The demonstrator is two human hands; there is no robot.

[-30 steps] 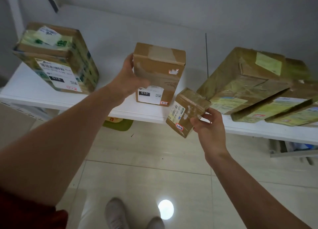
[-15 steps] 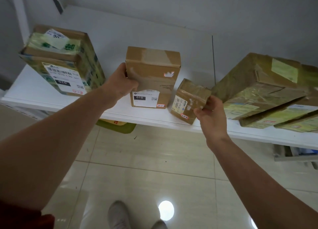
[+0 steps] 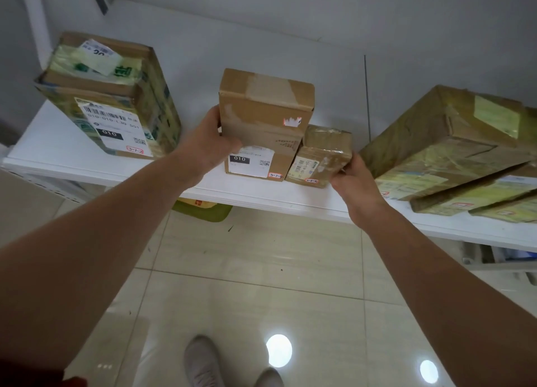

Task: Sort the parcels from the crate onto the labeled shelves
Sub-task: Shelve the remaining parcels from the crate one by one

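— Where is the small taped parcel (image 3: 319, 157)?
— It sits on the white shelf (image 3: 255, 197) near the front edge, its left side against the plain brown box (image 3: 263, 116).
— And the hands?
— The right hand (image 3: 353, 180) grips the small parcel's right end, fingers curled round its lower corner. The left hand (image 3: 207, 147) holds the brown box by its left edge, thumb across the front face beside the "010" label.
— What else stands there?
— A tall green-taped parcel (image 3: 112, 96) is well to the left. To the right, a large yellow-taped parcel (image 3: 447, 142) leans over flatter ones. Below are a tiled floor (image 3: 261, 270) and the person's grey shoes (image 3: 203, 363).
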